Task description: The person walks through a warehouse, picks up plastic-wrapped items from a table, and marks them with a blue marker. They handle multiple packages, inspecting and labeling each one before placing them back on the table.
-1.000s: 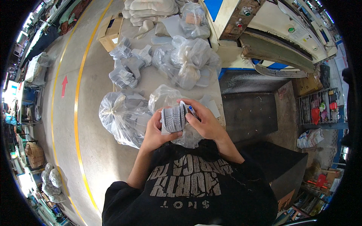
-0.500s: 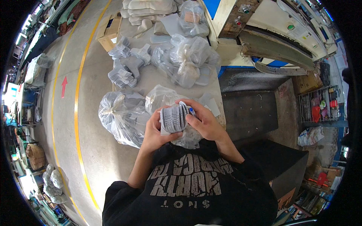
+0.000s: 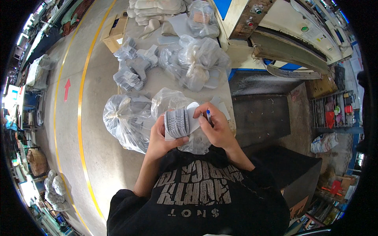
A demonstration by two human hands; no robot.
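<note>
My left hand (image 3: 158,138) is wrapped round a thick stack of thin grey cut pieces (image 3: 176,122), held on edge in front of my chest. At the stack's right end, one pale grey piece (image 3: 193,117) leans away from the others. My right hand (image 3: 217,129) is closed, with a blue-tipped pen (image 3: 208,114) between its fingers. Its thumb and fingertips also meet the edge of that leaning piece. Below the hands lies a clear plastic bag (image 3: 167,98), partly hidden by them and the stack.
Several piles of grey cut pieces (image 3: 129,77) lie on the table (image 3: 155,84), with filled plastic bags (image 3: 128,122) around them. A machine (image 3: 291,37) with buttons stands at the far right. Left of the table runs a floor with yellow lines (image 3: 80,118).
The end piece has come away from the stack and now tilts to the right. My right hand has shifted slightly right, and the pen stands more upright in it.
</note>
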